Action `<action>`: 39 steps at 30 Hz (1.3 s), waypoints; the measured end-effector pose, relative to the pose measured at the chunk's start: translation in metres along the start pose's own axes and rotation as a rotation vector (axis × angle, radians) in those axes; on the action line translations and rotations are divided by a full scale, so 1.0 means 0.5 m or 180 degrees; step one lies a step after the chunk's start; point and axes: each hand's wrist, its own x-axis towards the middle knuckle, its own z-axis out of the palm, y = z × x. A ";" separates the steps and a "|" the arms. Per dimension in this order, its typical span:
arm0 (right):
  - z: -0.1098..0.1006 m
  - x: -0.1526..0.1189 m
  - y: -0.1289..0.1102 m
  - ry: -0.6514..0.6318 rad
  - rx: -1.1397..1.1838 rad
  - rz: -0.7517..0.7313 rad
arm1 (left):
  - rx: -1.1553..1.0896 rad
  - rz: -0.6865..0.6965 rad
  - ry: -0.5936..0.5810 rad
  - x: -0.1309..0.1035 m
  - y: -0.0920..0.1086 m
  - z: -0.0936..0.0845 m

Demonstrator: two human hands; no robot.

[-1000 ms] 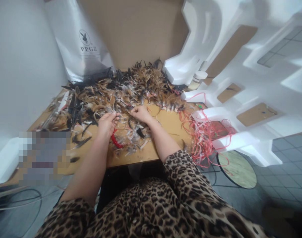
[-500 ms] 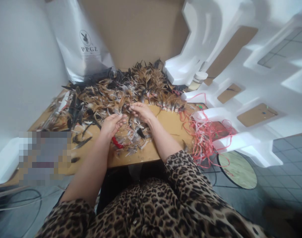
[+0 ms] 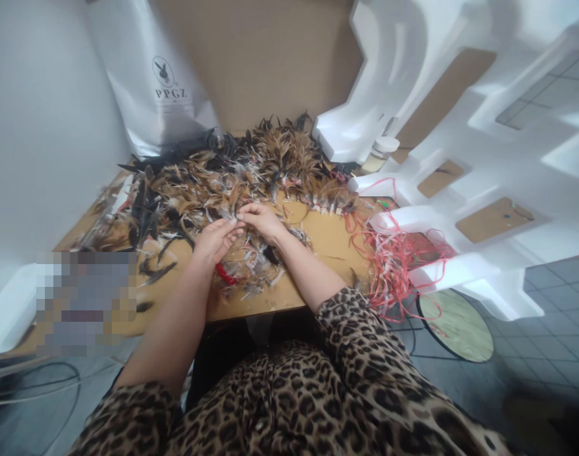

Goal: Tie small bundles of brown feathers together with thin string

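My left hand (image 3: 216, 239) is closed in a pinch, holding brown feathers (image 3: 233, 206) whose tips point up and away from me. Thumb and fingers of my right hand (image 3: 261, 221) pinch at the base of these same feathers, and the two hands' fingertips meet there. The exact grip point is too small to make out. Behind both hands spreads a big heap of brown and black feathers (image 3: 185, 180). Below them, loose fluffy feathers (image 3: 256, 269) lie near the table's front edge, beside a small red strip (image 3: 225, 273).
Tied feather bunches (image 3: 330, 196) stand at the back right of the wooden table (image 3: 332, 247). Tangled red strings (image 3: 389, 272) hang at its right edge by white foam pieces (image 3: 489, 278). A lidded jar (image 3: 382, 152), a silver bag (image 3: 161, 101) and a round stool (image 3: 455, 326) are around.
My right hand has moved left to meet the left hand's fingertips, and both now pinch at the same feathers. My left hand has hardly moved.
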 end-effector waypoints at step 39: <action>-0.035 -0.047 -0.032 0.0123 -0.3393 0.0653 | 0.0314 0.0318 0.0154 0.006 -0.007 -0.006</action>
